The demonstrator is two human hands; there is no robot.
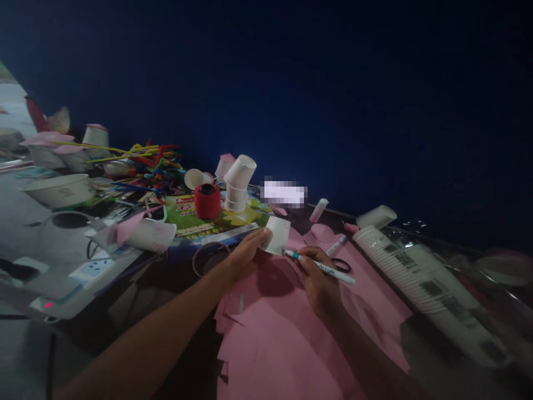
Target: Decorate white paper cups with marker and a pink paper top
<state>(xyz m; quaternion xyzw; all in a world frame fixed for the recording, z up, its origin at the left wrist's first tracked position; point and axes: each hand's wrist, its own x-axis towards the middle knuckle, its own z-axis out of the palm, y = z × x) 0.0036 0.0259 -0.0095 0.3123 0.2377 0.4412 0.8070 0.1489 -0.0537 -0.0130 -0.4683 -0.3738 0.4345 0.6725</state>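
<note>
My left hand [252, 248] grips a white paper cup [277, 235] by its left side, turned with its wider rim downward. Faint pinkish marks show near the cup's upper end. In my right hand [318, 278] is a white acrylic marker [333, 271] with a teal band near its tip. That tip is at the cup's lower right, seemingly touching it, though contact is hard to make out. Both hands are above overlapping sheets of pink paper [283, 344]. Just right of my right hand lie a dark scissors handle [342, 265] and another white marker [335, 245].
A long sleeve of stacked paper cups [420, 289] lies at right. Behind my left hand stand stacked cups [236, 197] and a red round container [207, 202] on a green packet [183, 219]. Colourful pipe cleaners [156, 158] and a power strip [89, 272] are at left.
</note>
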